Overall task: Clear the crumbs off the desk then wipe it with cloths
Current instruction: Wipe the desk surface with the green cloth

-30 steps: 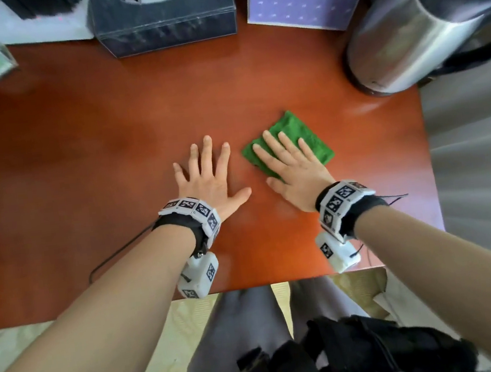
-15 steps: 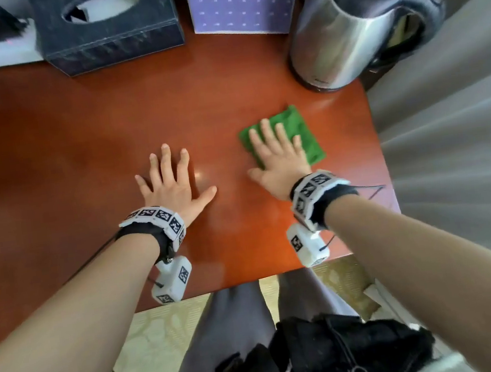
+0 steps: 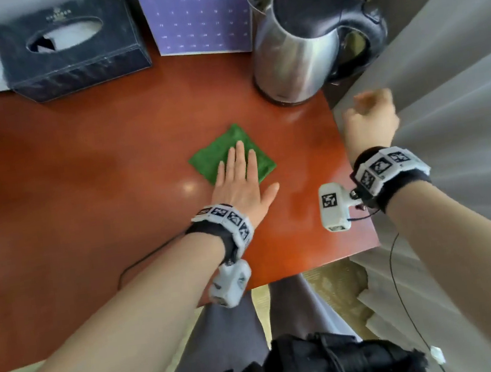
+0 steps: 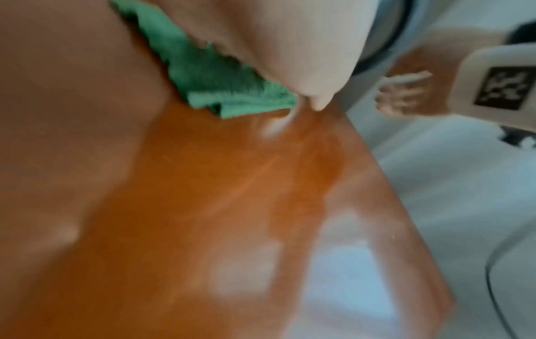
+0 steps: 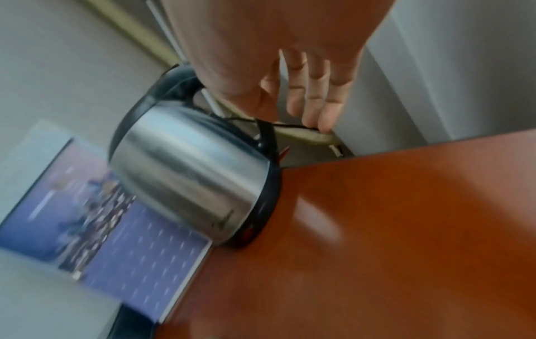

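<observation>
Green cloth (image 3: 232,153) under flat left hand (image 3: 239,186)

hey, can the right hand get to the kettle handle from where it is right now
Probably yes. The right hand hangs in the air off the desk's right edge, fingers loose and holding nothing, close beside the kettle. The black handle faces that side, and nothing shows between them; only the grey curtain hangs alongside.

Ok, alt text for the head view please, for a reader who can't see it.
A person's left hand presses flat on a green cloth on a reddish wooden desk; the right hand, blurred, is raised past the desk's right edge near a steel kettle. A dark tissue box sits behind.
</observation>
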`<state>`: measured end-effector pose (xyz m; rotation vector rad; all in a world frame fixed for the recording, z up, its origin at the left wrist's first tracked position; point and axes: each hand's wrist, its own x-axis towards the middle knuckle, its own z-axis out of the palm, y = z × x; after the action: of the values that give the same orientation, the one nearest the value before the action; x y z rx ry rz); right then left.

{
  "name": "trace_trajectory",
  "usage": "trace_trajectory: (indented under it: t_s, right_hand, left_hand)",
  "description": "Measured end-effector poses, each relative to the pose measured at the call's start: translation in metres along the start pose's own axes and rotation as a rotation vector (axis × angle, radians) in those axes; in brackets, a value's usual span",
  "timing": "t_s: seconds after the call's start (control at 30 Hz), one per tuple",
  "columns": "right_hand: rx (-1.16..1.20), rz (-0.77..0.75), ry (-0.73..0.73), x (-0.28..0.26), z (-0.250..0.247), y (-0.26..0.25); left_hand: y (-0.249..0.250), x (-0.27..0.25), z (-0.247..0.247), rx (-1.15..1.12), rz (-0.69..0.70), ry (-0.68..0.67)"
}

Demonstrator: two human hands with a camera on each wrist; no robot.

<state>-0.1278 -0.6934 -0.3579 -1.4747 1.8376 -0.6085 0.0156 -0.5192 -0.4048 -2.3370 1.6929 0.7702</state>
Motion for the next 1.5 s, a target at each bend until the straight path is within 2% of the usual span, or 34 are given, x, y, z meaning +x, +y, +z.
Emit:
trace_trajectory:
  t_s: [0.07, 0.13, 0.23, 0.43, 0.53, 0.67, 0.87, 0.97, 1.17, 1.27, 1.5]
  right_hand:
    - [0.101, 0.09, 0.024, 0.016, -0.002, -0.002]
    - [0.156, 0.131, -0.018, 0.03, 0.002, -0.007]
    - [0.203, 0.114, -0.085, 0.046, 0.013, -0.016]
    - [0.262, 0.151, -0.047, 0.058, 0.027, -0.031]
    - [0.289, 0.174, -0.02, 0.088, 0.042, -0.009]
    - [0.315, 0.19, -0.015, 0.072, 0.024, -0.038]
    - [0.342, 0.129, 0.062, 0.071, 0.003, -0.028]
    - [0.324, 0.099, 0.154, 0.076, -0.019, -0.032]
    - [0.289, 0.064, 0.231, 0.097, -0.051, -0.022]
    - [0.3, 0.069, 0.234, 0.102, -0.057, -0.015]
    - [0.392, 0.121, 0.209, 0.091, -0.053, -0.005]
  left_hand:
    - [0.011, 0.009, 0.012, 0.02, -0.086, -0.041]
    - [0.009, 0.019, 0.011, 0.057, -0.084, -0.041]
    - [-0.004, 0.043, -0.008, 0.08, -0.057, -0.083]
    - [-0.007, 0.084, -0.033, 0.084, -0.097, -0.1]
    - [-0.014, 0.089, -0.032, 0.112, -0.07, -0.089]
    - [-0.025, 0.103, -0.039, 0.141, -0.012, -0.049]
    - [-0.027, 0.129, -0.057, 0.157, 0.039, -0.057]
    - [-0.011, 0.139, -0.062, 0.158, 0.074, -0.033]
    - [0.049, 0.124, -0.036, 0.206, 0.279, -0.076]
    - [0.052, 0.128, -0.033, 0.188, 0.281, -0.077]
    - [0.048, 0.175, -0.064, 0.196, 0.229, -0.016]
